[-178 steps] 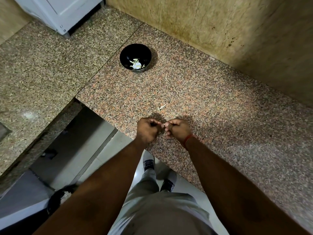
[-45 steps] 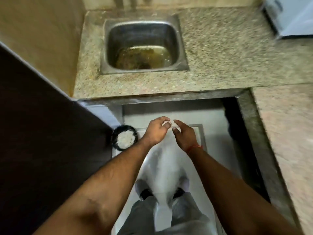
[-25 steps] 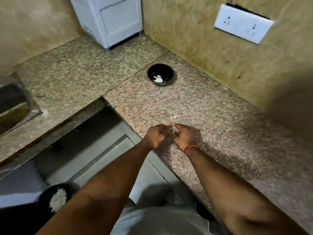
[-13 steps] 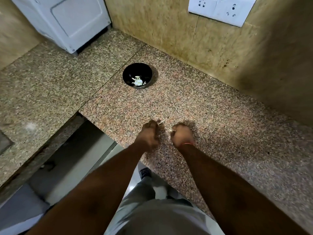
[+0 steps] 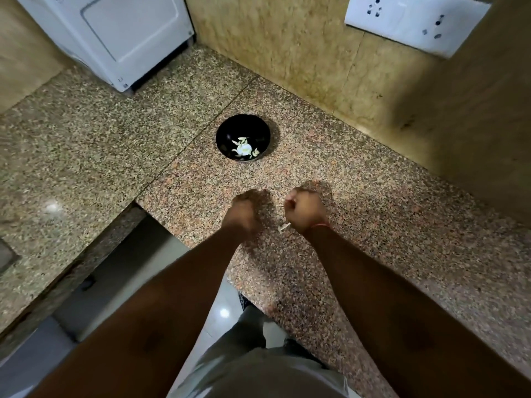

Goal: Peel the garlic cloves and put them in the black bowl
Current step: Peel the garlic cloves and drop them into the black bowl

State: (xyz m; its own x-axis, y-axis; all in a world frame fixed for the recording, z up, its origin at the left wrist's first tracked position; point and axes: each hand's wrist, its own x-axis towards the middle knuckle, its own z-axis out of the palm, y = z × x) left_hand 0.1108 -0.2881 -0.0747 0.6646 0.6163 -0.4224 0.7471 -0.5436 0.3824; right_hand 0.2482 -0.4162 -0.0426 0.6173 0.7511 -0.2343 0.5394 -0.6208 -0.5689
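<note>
Fingers of the left hand (image 5: 244, 209) and right hand (image 5: 305, 208) are curled; whether either holds a garlic clove I cannot tell. Black bowl (image 5: 243, 137), holding peeled cloves (image 5: 243, 147), sits toward the surface's back edge. A small clove could slip and roll off the front edge.
</note>
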